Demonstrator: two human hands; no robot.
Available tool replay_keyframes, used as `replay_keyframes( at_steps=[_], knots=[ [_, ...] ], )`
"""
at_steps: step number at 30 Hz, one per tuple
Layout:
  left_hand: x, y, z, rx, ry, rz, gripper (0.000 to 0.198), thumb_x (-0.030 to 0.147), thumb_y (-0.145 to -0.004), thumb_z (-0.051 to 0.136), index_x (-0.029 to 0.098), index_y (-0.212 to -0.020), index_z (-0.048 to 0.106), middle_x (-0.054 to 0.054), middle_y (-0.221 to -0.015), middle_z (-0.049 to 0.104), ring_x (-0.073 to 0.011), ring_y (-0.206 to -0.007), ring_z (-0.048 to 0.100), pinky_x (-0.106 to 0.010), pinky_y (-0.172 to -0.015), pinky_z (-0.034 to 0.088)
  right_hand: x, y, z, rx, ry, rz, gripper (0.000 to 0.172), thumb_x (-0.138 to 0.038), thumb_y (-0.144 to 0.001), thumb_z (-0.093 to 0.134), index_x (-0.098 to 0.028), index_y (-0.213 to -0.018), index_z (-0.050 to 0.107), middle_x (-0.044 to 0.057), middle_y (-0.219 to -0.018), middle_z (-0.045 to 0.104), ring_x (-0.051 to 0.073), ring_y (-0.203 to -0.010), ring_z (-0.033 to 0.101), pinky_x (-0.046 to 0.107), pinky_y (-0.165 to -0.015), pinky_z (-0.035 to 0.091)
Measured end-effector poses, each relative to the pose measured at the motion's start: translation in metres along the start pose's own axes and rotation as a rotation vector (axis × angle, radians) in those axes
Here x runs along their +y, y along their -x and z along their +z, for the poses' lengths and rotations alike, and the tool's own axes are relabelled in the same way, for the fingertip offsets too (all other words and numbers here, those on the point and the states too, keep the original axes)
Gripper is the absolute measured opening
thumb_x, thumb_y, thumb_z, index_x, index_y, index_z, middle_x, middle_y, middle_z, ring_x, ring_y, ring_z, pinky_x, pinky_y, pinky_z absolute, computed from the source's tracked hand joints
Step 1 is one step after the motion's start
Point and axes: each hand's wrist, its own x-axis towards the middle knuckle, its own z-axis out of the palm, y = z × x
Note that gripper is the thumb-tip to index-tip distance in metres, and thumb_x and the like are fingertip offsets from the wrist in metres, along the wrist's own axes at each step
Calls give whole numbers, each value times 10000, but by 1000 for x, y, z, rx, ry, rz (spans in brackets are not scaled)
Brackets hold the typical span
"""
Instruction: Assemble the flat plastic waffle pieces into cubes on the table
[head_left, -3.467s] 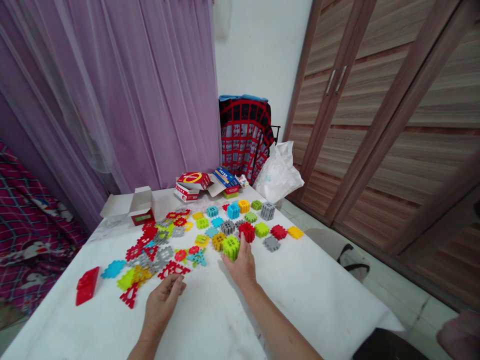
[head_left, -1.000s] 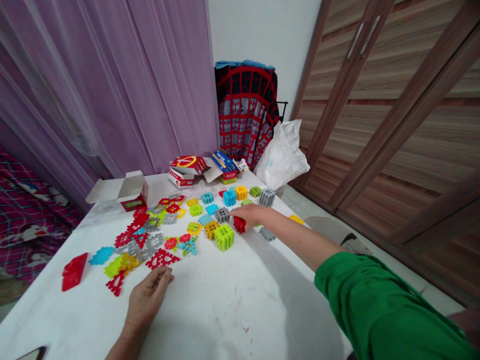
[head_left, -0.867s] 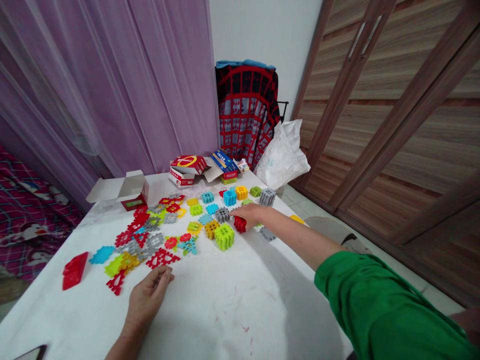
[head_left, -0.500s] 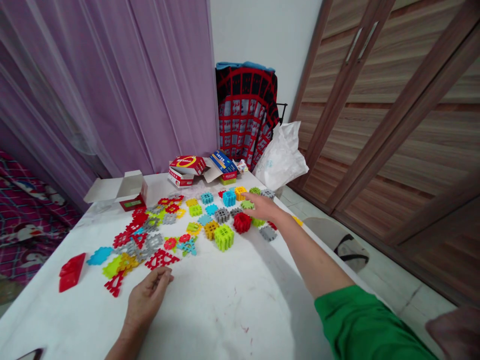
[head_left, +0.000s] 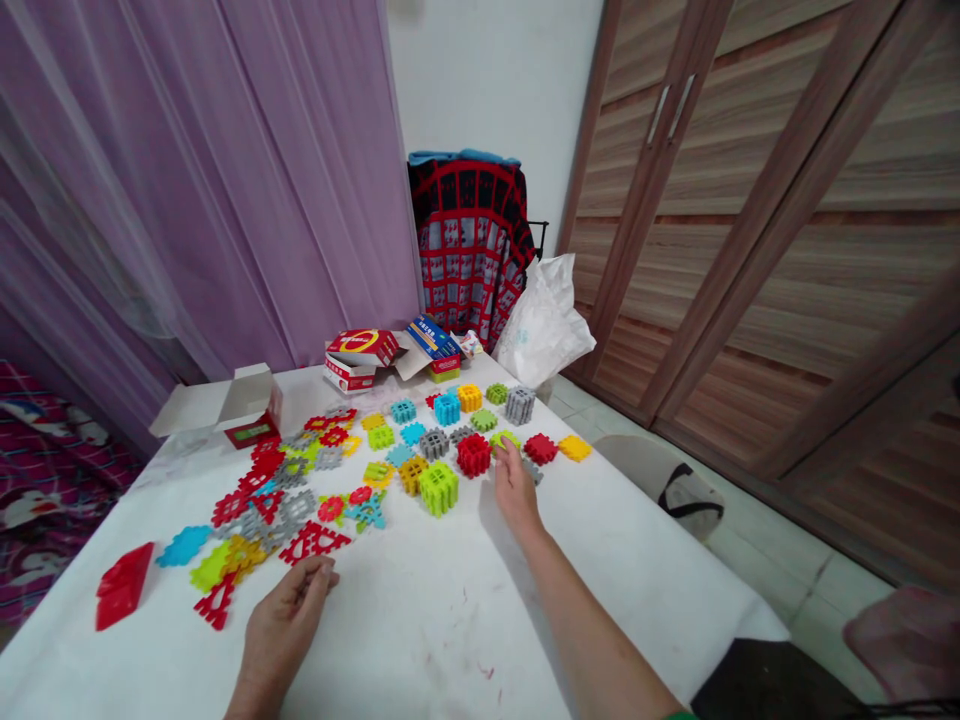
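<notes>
My right hand [head_left: 517, 495] reaches over the table, fingers stretched forward at a lime green toothed block [head_left: 505, 440]. Its fingertips appear to touch that block. To its left sit a red toothed cube [head_left: 474, 455] and a lime green cube [head_left: 439, 489]. A red flat piece [head_left: 540, 448] and a yellow flat piece [head_left: 575, 447] lie to its right, and a grey block [head_left: 520, 405] stands behind. Near the front, my left hand [head_left: 289, 610] rests with curled fingers, thumb against forefinger; nothing shows in it. A red triangular piece [head_left: 313, 542] lies just beyond.
Interlocking plastic pieces [head_left: 289, 510] spread across the left of the white table [head_left: 420, 620]. An open box [head_left: 251, 405] and small cartons [head_left: 364, 350] stand at the back. A white bag [head_left: 544, 320] is beyond the far right edge, with a wooden wardrobe [head_left: 720, 250] alongside.
My right hand has drawn back toward me, from beside the yellow block to the lime green block, uncovering pieces behind it. My left hand keeps its pose. The view has shifted slightly.
</notes>
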Motion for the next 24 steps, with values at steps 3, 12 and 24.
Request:
replay_keyframes(
  at_steps=[3, 12, 24],
  knots=[
    [-1, 0, 0, 8, -17, 14, 442, 645, -683, 556, 248, -825, 688, -23, -732, 780, -240, -773, 751, -292, -701, 580, 3, 0, 9, -20, 11, -10, 665, -142, -917, 291, -182, -1563, 140, 175, -1390, 559, 226, -1284, 537, 404, -1046, 442],
    [-5, -1, 0, 8, -8, 32, 434, 643, -687, 576, 250, -833, 689, -21, -727, 779, -240, -760, 752, -286, -689, 585, 21, -1, 29, 41, 71, -6, 740, -131, -850, 386, -221, -1558, 191, 137, -1299, 634, 264, -1187, 608, 433, -1013, 477],
    [0, 2, 0, 2, -10, 1, 413, 620, -682, 561, 252, -829, 680, -22, -732, 776, -245, -778, 752, -298, -718, 585, 16, -4, 22, -49, 218, 10, 715, -133, -879, 369, -208, -1564, 177, 137, -1282, 644, 244, -1148, 631, 393, -983, 492]
  ],
)
